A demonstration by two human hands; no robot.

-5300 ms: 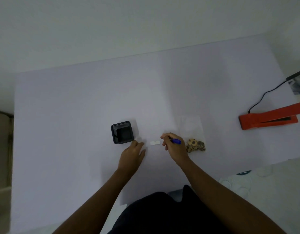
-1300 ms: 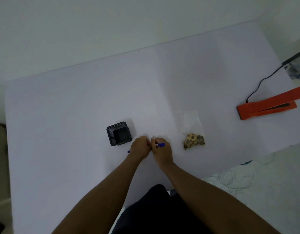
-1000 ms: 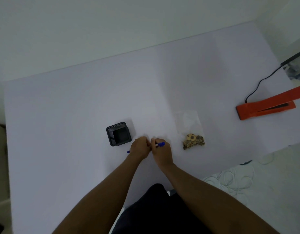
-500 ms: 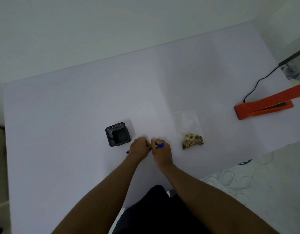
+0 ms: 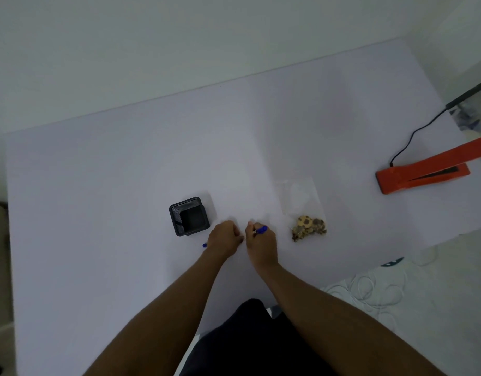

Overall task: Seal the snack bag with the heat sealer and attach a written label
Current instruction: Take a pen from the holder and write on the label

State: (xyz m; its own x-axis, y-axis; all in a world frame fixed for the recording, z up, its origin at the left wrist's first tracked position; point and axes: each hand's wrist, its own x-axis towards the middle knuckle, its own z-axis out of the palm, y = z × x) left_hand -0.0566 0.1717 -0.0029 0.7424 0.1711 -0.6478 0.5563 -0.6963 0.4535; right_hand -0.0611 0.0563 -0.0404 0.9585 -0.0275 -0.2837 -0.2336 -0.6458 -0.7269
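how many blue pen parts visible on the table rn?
2: a blue pen in the right hand, and a blue bit, maybe a cap, poking out left of the left hand. More could be hidden under the hands.

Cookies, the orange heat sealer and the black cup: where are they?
cookies (image 5: 309, 228), head view, on the middle cookie in the clear bag.
orange heat sealer (image 5: 412, 176), head view, on its base.
black cup (image 5: 190, 216), head view, on its open inside.
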